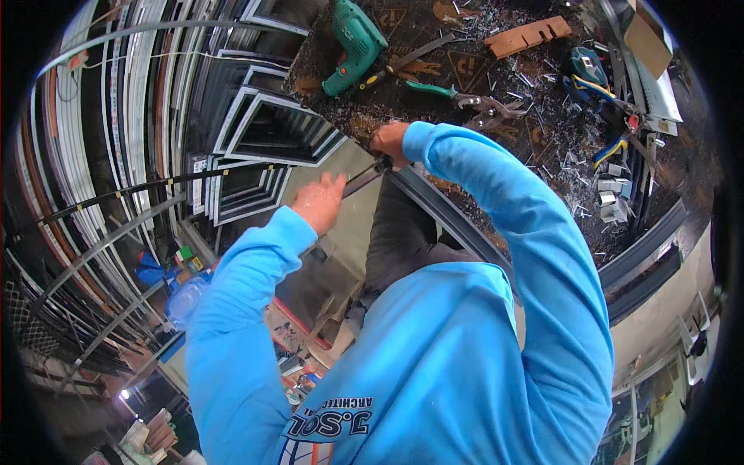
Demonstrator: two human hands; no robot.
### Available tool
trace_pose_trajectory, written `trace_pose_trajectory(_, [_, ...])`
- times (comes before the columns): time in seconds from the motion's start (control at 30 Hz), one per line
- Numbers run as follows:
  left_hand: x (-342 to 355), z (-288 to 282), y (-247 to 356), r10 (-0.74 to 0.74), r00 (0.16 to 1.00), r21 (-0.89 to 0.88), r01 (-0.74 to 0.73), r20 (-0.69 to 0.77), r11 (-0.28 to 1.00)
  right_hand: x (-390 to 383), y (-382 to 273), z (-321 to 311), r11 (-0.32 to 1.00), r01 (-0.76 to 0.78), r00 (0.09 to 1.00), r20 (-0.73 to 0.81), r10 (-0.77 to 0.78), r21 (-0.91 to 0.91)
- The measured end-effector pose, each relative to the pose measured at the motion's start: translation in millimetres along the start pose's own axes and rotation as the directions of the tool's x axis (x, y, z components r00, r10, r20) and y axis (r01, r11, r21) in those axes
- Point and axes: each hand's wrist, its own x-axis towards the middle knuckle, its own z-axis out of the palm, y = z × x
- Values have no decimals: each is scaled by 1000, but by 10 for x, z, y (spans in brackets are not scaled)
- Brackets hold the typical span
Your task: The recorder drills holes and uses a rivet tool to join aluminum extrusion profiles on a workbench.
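A dark grey metal profile [449, 209] slants over my lap, its upper end close to my right hand [390, 144]. The fingers of that hand are closed around the end of the profile, beside the bench edge. Lower and to the left, my left hand [319, 203] is closed on one end of a narrow, flat brownish-grey strip [363, 180]. The strip runs up to the profile's end under my right hand. Its exact kind cannot be made out, and my fingers hide part of both pieces.
The dark workbench [542, 143] carries metal offcuts, a green power drill [358, 48], a file [407, 60], green-handled pliers [484, 110], a notched wooden block [528, 37] and blue-yellow pliers [612, 147]. Window frames [283, 128] and long profiles [128, 116] stand at the left.
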Motion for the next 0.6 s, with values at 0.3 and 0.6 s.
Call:
trace_pose_trajectory(0.3, [259, 695, -116, -140, 990, -683, 85, -25, 726, -14, -21, -103, 999, -24, 999, 38, 23, 47])
trace_pose_trajectory(0.6, [-174, 211, -135, 19, 999, -127, -14, 33, 992, 4, -5, -86, 999, -22, 999, 32, 20, 45])
